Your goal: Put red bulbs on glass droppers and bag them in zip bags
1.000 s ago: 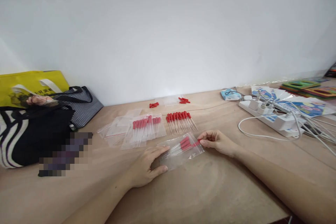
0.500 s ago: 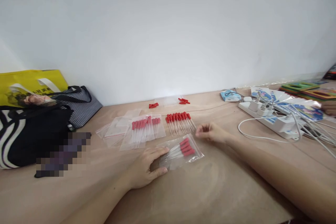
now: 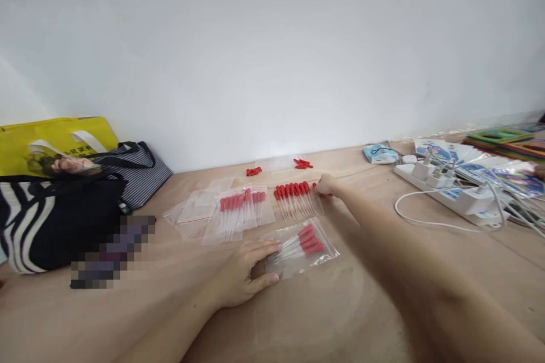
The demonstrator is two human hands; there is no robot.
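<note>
My left hand (image 3: 251, 272) lies on the table with its fingers spread, thumb and fingertips on the left edge of a clear zip bag (image 3: 298, 247) that holds several red-topped droppers. Beyond that bag is a row of loose clear droppers with red bulbs (image 3: 292, 189). At the row's right end my right hand (image 3: 327, 186) is closed on the red bulb of one dropper. Left of the row lie filled bags of droppers (image 3: 238, 210), partly over flat clear bags (image 3: 191, 212).
Small red bulbs (image 3: 254, 171) and more red bulbs (image 3: 304, 164) lie near the wall. At right are a blue mask (image 3: 380, 153), a white power strip (image 3: 447, 195) with cables, and printed packets (image 3: 489, 176). A black bag (image 3: 63, 221) and yellow bag (image 3: 25, 147) stand left.
My right hand has moved away from me to the red bulb of the dropper at the row's right end and closed on it. My left hand stays on the bag. The view has shifted slightly.
</note>
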